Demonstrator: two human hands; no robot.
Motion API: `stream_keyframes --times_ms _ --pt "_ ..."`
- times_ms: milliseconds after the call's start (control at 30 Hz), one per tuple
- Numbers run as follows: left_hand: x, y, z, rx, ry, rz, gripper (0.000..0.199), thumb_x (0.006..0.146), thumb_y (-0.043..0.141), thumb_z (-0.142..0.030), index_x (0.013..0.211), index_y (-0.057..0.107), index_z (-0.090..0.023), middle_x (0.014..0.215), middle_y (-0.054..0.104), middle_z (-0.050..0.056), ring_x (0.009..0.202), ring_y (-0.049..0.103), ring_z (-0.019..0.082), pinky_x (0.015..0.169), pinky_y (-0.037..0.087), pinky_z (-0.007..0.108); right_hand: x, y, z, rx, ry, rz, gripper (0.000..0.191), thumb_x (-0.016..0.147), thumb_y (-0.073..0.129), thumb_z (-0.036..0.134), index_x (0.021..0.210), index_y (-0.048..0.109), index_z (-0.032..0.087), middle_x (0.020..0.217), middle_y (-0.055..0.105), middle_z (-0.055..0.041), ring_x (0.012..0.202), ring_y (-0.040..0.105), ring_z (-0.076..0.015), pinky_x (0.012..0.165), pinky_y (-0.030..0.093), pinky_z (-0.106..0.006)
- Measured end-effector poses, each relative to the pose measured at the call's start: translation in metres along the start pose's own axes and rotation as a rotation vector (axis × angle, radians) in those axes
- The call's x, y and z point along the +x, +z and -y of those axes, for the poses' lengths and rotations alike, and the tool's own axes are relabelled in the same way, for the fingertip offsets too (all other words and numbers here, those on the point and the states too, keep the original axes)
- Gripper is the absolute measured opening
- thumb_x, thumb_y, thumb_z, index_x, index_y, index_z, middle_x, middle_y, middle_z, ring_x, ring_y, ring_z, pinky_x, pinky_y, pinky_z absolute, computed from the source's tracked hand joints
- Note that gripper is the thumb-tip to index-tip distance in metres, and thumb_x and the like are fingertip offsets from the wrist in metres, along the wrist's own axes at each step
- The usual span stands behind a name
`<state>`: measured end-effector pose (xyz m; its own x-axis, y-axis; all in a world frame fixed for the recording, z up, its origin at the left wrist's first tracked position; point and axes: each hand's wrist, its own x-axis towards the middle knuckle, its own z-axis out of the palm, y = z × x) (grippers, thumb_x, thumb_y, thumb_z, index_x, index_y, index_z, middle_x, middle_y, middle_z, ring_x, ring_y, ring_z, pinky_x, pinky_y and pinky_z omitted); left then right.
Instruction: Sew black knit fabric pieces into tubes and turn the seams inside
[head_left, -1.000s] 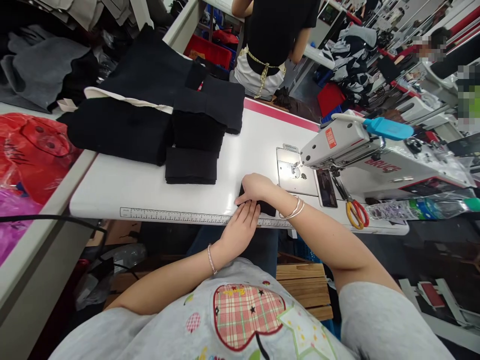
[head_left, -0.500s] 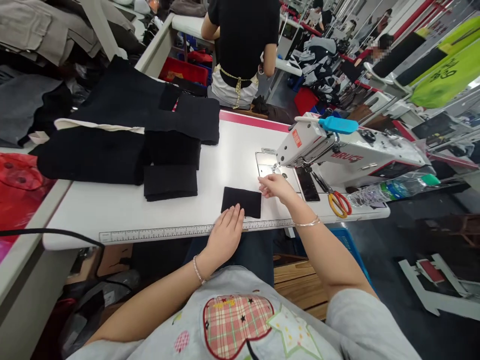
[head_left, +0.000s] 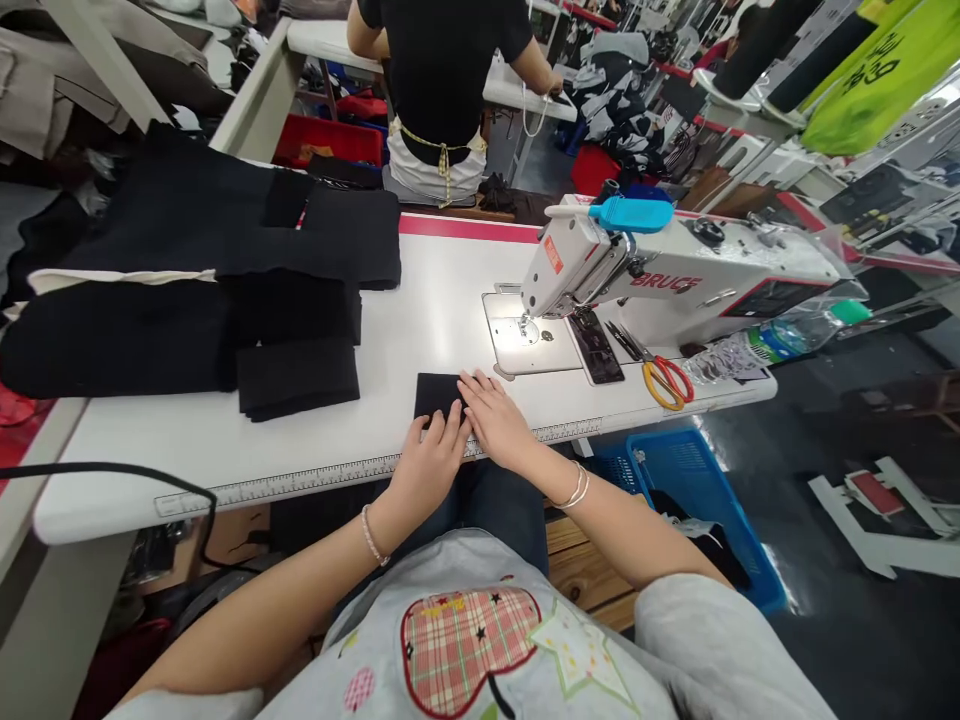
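A small black rectangle of fabric (head_left: pixel 436 391) lies flat on the white sewing table near its front edge, partly hidden under both hands. My left hand (head_left: pixel 430 452) rests on its lower edge, fingers stretched out and a little bent. Flat across the right part of the fabric lies my right hand (head_left: pixel 496 420), its fingers extended and close to the left fingertips. Behind the right hand stands a sewing machine (head_left: pixel 645 275), its needle plate (head_left: pixel 517 335) lit and bare.
Folded black fabric pieces (head_left: pixel 300 378) are stacked at the left. A ruler strip (head_left: pixel 300 483) runs along the front edge. A phone (head_left: pixel 596 345), scissors (head_left: pixel 667 383) and a bottle (head_left: pixel 780 342) lie right. A blue basket (head_left: pixel 675 455) sits below; a co-worker (head_left: pixel 442 80) sits ahead.
My right hand has moved left and down from beside the needle plate onto the fabric. My left hand stays at the fabric's lower edge. The view has shifted slightly.
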<state>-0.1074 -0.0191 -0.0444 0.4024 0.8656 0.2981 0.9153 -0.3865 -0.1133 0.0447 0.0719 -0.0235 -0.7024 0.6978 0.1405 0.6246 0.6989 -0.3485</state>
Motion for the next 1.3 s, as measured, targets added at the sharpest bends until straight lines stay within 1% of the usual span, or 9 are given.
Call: stream_keyframes --times_ms 167,333,467,567,633,733,867,1067,1300 --pt "-0.003 0.001 -0.002 0.039 0.026 -0.028 0.042 0.096 0.044 -0.022 0.134 0.056 -0.01 0.143 0.051 0.021 0.113 0.06 0.033 0.092 0.047 0.05 -0.007 0.004 -0.006 -0.07 -0.053 0.083 0.05 0.1 0.034 0.026 0.145 0.039 0.005 0.155 0.033 -0.017 0.148 0.022 -0.0266 0.12 0.026 -0.05" --pt "0.003 -0.003 0.003 0.067 0.079 -0.09 0.037 0.095 0.047 -0.025 0.124 0.063 -0.008 0.135 0.058 0.021 0.105 0.061 0.033 0.086 0.049 0.047 -0.006 -0.001 -0.006 -0.095 -0.038 0.109 0.049 0.1 0.037 0.027 0.144 0.041 0.006 0.155 0.034 -0.0164 0.148 0.024 -0.0259 0.121 0.026 -0.048" --pt "0.019 -0.01 0.019 -0.148 0.084 -0.074 0.03 0.094 0.048 -0.028 0.105 0.071 -0.013 0.121 0.067 0.016 0.088 0.061 0.028 0.073 0.051 0.043 -0.005 0.003 -0.007 -0.074 -0.037 0.067 0.048 0.101 0.037 0.029 0.144 0.042 0.008 0.153 0.038 -0.0155 0.147 0.027 -0.0255 0.12 0.028 -0.047" --pt "0.033 -0.01 0.032 -0.345 0.056 -0.051 0.03 0.095 0.043 -0.026 0.093 0.071 -0.014 0.101 0.07 0.014 0.085 0.06 0.025 0.074 0.052 0.04 -0.006 0.006 -0.009 -0.059 -0.042 0.039 0.047 0.102 0.034 0.029 0.143 0.042 0.008 0.153 0.039 -0.0141 0.146 0.028 -0.025 0.12 0.028 -0.046" --pt "0.041 -0.006 0.038 -0.442 0.005 -0.035 0.03 0.095 0.041 -0.024 0.096 0.068 -0.013 0.092 0.069 0.012 0.083 0.061 0.023 0.075 0.053 0.038 -0.007 0.008 -0.01 -0.067 -0.045 0.029 0.048 0.102 0.034 0.03 0.144 0.042 0.008 0.153 0.039 -0.0139 0.147 0.028 -0.0254 0.12 0.027 -0.046" --pt "0.046 0.001 0.042 -0.485 -0.063 -0.028 0.029 0.094 0.042 -0.024 0.11 0.061 -0.01 0.106 0.066 0.014 0.092 0.063 0.024 0.077 0.054 0.036 -0.008 0.01 -0.01 -0.098 -0.047 0.013 0.049 0.102 0.034 0.033 0.144 0.041 0.008 0.154 0.038 -0.0131 0.147 0.027 -0.0263 0.12 0.026 -0.046" --pt "0.047 0.007 0.042 -0.442 0.0 -0.022 0.032 0.095 0.039 -0.023 0.119 0.055 -0.008 0.134 0.056 0.019 0.11 0.06 0.028 0.09 0.051 0.04 -0.009 0.013 -0.01 -0.132 -0.065 -0.011 0.052 0.102 0.032 0.033 0.144 0.039 0.004 0.154 0.038 -0.0139 0.146 0.029 -0.0279 0.12 0.026 -0.046" --pt "0.048 0.005 0.038 -0.352 -0.023 0.071 0.046 0.094 0.036 -0.021 0.136 0.04 -0.002 0.128 0.061 0.02 0.094 0.063 0.028 0.083 0.051 0.041 -0.01 0.015 -0.011 -0.107 -0.059 -0.031 0.053 0.102 0.03 0.033 0.145 0.037 0.003 0.152 0.04 -0.0149 0.146 0.029 -0.0278 0.12 0.026 -0.046" --pt "0.055 0.002 0.037 -0.294 -0.046 0.13 0.049 0.092 0.036 -0.02 0.135 0.043 0.002 0.127 0.061 0.022 0.093 0.063 0.029 0.082 0.049 0.04 -0.009 0.013 -0.01 -0.1 -0.044 -0.013 0.052 0.102 0.03 0.031 0.146 0.036 0.004 0.153 0.04 -0.0146 0.146 0.029 -0.0266 0.12 0.026 -0.046"
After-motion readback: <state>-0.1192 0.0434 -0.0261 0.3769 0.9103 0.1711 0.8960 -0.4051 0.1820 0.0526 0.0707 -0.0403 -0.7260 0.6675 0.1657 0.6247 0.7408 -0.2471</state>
